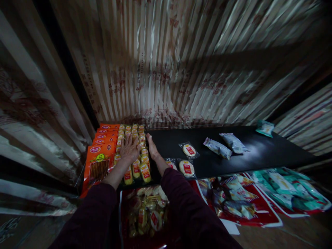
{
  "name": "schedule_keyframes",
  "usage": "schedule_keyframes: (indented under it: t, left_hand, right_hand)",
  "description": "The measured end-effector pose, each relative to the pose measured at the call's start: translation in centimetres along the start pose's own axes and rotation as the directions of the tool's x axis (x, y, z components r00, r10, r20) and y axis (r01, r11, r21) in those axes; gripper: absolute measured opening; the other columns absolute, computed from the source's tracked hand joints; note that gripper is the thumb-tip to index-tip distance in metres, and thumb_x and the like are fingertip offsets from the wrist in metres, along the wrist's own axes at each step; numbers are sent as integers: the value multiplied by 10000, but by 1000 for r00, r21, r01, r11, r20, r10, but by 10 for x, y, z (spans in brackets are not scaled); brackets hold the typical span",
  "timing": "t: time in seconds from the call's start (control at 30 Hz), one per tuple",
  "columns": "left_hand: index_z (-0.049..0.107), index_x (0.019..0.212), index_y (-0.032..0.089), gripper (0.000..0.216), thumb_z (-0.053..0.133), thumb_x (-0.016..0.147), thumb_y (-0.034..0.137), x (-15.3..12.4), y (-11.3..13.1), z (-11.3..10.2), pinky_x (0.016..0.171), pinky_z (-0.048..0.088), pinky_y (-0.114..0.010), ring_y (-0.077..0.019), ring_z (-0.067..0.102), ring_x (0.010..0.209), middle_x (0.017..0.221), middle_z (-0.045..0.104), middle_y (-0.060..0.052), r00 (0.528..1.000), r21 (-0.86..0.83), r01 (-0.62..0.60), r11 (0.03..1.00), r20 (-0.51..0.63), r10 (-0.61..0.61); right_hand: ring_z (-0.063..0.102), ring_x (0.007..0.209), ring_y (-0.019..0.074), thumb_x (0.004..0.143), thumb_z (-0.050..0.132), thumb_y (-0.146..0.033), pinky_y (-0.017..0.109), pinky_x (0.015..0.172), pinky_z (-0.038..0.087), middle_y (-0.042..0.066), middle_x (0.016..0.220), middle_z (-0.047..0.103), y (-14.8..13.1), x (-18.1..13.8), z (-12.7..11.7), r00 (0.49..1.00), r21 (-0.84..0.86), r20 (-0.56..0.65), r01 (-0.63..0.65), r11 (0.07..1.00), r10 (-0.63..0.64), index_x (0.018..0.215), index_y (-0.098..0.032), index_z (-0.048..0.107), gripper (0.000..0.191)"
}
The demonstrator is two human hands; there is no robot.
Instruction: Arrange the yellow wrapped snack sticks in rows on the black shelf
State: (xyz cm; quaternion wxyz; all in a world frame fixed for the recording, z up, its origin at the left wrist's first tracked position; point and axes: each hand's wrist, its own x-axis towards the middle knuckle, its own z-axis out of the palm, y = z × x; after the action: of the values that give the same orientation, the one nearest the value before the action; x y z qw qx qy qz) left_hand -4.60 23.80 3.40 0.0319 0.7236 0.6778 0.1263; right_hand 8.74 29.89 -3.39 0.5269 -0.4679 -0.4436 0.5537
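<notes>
My left hand [129,149] lies flat, fingers spread, on top of rows of small yellow snack packets [137,152] laid out on a black shelf [259,152]. Edge-on with fingers straight, my right hand [152,146] presses against the right side of those rows. A stack of orange snack bags [100,162] stands directly left of the yellow packets. Just right of my right wrist lie round rice-cracker packets [187,168] with red labels.
Farther right on the shelf are two silvery wrapped packets [218,148], and a green packet [265,128] at the far end. Below the shelf sit red bags of mixed snacks [150,211] and green-white packets [287,190]. Striped, patterned walls enclose the back and sides.
</notes>
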Motion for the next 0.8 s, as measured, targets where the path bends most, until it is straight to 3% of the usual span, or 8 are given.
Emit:
schedule_keyframes:
  t: [0.17, 0.37, 0.5, 0.63, 0.8]
  left_hand:
    - [441, 1375, 151, 542, 321, 914, 407, -9, 5, -2, 1141, 119, -500, -269, 192, 1413, 1481, 343, -138, 992, -36, -37, 999, -126, 32]
    - [621, 1141, 108, 371, 416, 865, 249, -42, 25, -6, 1106, 277, -474, -269, 304, 1368, 1359, 505, -149, 938, -118, -214, 970, -300, 171]
    - [633, 1099, 124, 341, 394, 862, 179, -72, 44, -5, 1077, 354, -441, -234, 403, 1305, 1254, 589, -132, 916, -248, -324, 913, -325, 237]
    - [616, 1113, 112, 343, 393, 857, 156, -104, 60, 0, 1057, 391, -421, -221, 490, 1218, 1204, 615, -138, 918, -326, -348, 879, -309, 249]
    - [608, 1111, 117, 343, 379, 856, 131, -144, 66, 6, 1039, 415, -398, -207, 541, 1148, 1183, 623, -128, 921, -343, -348, 872, -301, 249]
  right_hand:
    - [325, 1373, 182, 830, 320, -709, 358, 1155, 209, 72, 1484, 353, -2, -6, -8, 998, 36, -67, 18, 999, -15, 1409, -179, 376, 788]
    - [488, 1246, 198, 841, 412, -635, 382, 1093, 325, 83, 1340, 541, -18, -52, -18, 979, -39, -148, 134, 990, -138, 1232, -181, 574, 621]
    - [574, 1105, 193, 816, 540, -520, 354, 1031, 391, 64, 1169, 652, -28, -98, -21, 958, -147, -178, 200, 969, -225, 1084, -186, 653, 443]
    - [597, 1025, 180, 836, 526, -433, 340, 978, 428, 53, 1085, 677, -30, -138, -21, 944, -224, -179, 236, 946, -278, 995, -193, 680, 327]
    - [602, 1004, 181, 865, 483, -409, 333, 952, 438, 48, 1038, 686, -26, -183, -23, 943, -260, -142, 258, 930, -301, 978, -196, 688, 316]
